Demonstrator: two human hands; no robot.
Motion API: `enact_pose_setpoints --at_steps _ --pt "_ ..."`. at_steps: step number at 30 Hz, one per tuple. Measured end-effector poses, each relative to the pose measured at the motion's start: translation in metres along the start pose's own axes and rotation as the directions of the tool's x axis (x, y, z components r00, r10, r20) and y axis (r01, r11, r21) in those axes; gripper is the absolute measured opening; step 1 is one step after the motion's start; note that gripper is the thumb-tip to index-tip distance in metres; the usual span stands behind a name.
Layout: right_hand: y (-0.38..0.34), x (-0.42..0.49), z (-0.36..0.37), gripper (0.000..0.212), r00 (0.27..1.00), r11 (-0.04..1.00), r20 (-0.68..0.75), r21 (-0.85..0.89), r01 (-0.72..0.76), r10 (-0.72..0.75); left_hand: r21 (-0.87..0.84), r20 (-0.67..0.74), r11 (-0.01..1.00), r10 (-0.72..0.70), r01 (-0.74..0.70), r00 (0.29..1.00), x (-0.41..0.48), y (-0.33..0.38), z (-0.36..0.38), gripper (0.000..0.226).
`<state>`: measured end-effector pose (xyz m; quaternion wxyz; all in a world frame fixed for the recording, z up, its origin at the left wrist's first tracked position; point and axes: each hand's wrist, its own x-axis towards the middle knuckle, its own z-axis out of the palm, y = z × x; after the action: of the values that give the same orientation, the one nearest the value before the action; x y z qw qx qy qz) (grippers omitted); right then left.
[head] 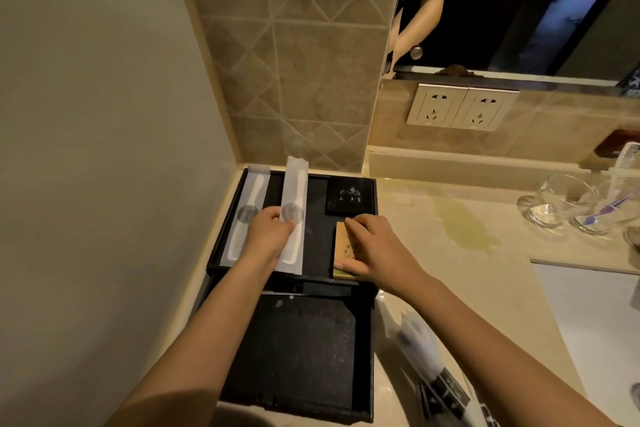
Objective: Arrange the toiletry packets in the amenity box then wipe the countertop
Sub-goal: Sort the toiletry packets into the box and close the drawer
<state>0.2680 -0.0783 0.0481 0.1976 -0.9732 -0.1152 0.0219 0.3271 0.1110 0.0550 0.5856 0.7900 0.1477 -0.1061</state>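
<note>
The left hand (pixel 268 230) pinches a long white packet (pixel 292 215) over the black box (pixel 221 253), beside another white packet (pixel 247 215) already lying at the box's left edge. A small black packet (pixel 349 196) sits at the back right. The right hand (pixel 372 244) presses flat on a tan packet (pixel 343 246), gripping nothing. More packets (pixel 426 354) wait on the counter (pixel 467 274); a yellowish spill (pixel 464 224) remains, so wiping seems undone.

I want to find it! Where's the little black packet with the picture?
The small black packet sits in the amenity box's back right corner, just beyond the right hand.
</note>
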Motion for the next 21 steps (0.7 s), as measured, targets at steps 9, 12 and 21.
enact_pose_setpoints --at_steps 9,12,21 --pt "0.002 -0.001 0.004 0.077 1.000 1.000 -0.026 0.020 0.001 0.000 0.507 -0.026 0.836 0.260 -0.211 0.965 0.000 -0.015 0.007 0.062" --pt "0.002 -0.002 0.005 0.077 1.000 1.000 -0.027 0.028 0.000 0.000 0.628 0.055 0.674 0.459 -0.388 0.887 -0.007 -0.023 0.008 0.060" --pt "0.003 -0.003 0.005 0.077 1.000 1.000 -0.028 0.009 0.010 -0.010 0.662 0.168 0.588 0.489 -0.465 0.856 -0.015 -0.033 0.008 0.041"
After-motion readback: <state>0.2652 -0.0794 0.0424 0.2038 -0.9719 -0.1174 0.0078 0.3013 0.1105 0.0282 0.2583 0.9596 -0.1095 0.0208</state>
